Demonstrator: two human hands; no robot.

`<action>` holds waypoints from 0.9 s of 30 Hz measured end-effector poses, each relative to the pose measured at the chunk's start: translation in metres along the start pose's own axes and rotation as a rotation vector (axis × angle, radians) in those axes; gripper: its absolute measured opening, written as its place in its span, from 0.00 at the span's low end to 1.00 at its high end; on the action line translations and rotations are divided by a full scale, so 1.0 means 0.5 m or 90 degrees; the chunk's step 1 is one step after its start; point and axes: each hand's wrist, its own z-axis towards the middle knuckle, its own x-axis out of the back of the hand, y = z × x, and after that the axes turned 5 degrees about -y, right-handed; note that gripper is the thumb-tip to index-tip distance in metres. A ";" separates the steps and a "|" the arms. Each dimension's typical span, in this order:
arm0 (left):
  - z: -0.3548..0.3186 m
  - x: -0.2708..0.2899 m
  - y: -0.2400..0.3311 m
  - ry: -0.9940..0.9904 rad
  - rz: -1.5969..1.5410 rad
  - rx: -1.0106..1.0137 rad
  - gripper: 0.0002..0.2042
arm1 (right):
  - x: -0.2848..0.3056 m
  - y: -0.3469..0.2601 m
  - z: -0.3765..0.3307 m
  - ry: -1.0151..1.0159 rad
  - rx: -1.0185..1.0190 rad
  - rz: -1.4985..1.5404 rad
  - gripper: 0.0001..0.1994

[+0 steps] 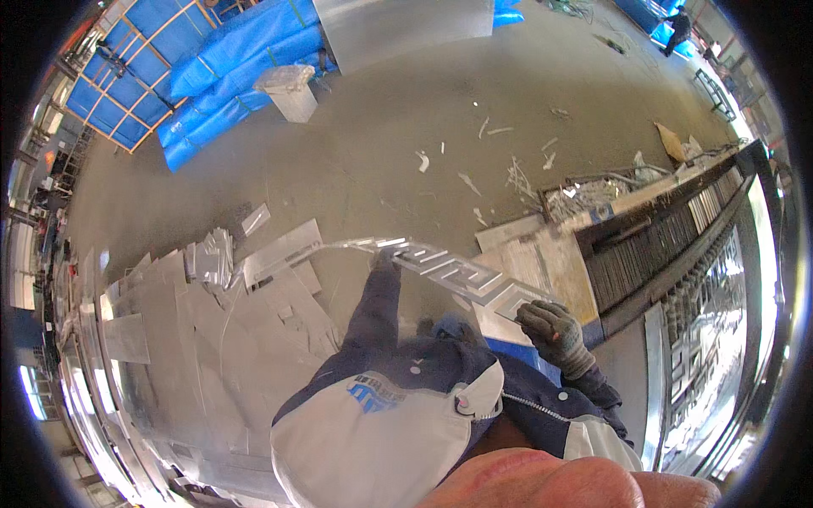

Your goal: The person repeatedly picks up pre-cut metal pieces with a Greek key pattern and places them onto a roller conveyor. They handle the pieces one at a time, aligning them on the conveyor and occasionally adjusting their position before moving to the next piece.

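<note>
Both gloved hands hold a cut-out metal strip (461,275) in the air above the floor (381,161): the right hand (552,328) has its grip closed on the near end, the left hand (383,258) on the far end. A lined white bin (288,89) stands by blue tarps (229,76); its contents cannot be seen.

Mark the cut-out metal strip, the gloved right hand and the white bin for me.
cut-out metal strip (457,273): head view, middle of its patterned length.
right hand (555,332): head view, back of the grey glove.
white bin (290,91): head view, its front wall.

Single head-worn fisheye, steep downward look over own chest; floor (381,169) mid-distance; rim bent, edges probably unreliable.
</note>
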 end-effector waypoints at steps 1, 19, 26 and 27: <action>0.038 0.019 -0.003 0.004 -0.049 0.013 0.10 | -0.009 0.019 0.042 0.017 0.007 0.025 0.13; 0.880 -0.246 0.229 0.021 -0.107 0.016 0.15 | 0.004 0.426 1.015 0.168 -0.009 0.143 0.12; 1.083 -0.308 0.414 0.066 -0.027 0.028 0.20 | -0.030 0.680 1.505 0.175 -0.028 0.156 0.10; 1.110 -0.294 0.443 0.047 -0.018 0.035 0.19 | -0.031 0.718 1.564 0.164 -0.031 0.075 0.10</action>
